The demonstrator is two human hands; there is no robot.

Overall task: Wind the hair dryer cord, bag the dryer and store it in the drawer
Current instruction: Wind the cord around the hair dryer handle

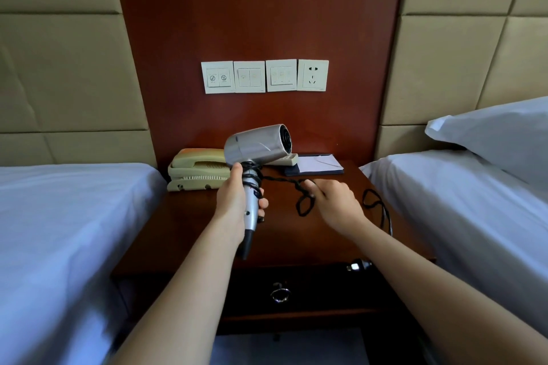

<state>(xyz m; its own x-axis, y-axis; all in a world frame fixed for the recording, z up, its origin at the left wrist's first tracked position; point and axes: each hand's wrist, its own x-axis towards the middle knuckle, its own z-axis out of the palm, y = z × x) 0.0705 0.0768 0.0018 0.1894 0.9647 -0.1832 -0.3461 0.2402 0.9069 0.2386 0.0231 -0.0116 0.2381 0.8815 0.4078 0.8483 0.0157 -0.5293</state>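
The left hand [234,195] grips the handle of the dryer [258,142], fingers curled round it, and holds it upright above the middle of the nightstand [184,234]. The right hand [335,201] is apart from it, further right over the nightstand, and pinches the black cord [281,180] between curled fingers. A few turns of cord lie round the upper handle. From there it runs to the right hand, where it makes a small kinked loop. The rest drops behind the right arm, and the plug [358,265] hangs at the front right edge of the nightstand.

The step in hand seems to be the winding, about half done. To do it well, I would keep the left hand steady and let the right hand carry the cord round the handle with light tension, each turn just beside the one before. The kinks should be smoothed out first, otherwise the coil becomes thick and may slip off. The plug end is best tucked under the final turn.

The drawer [296,284] in the front of the nightstand is closed. At the back of the nightstand stands a phone [195,169]. I can see no bag.
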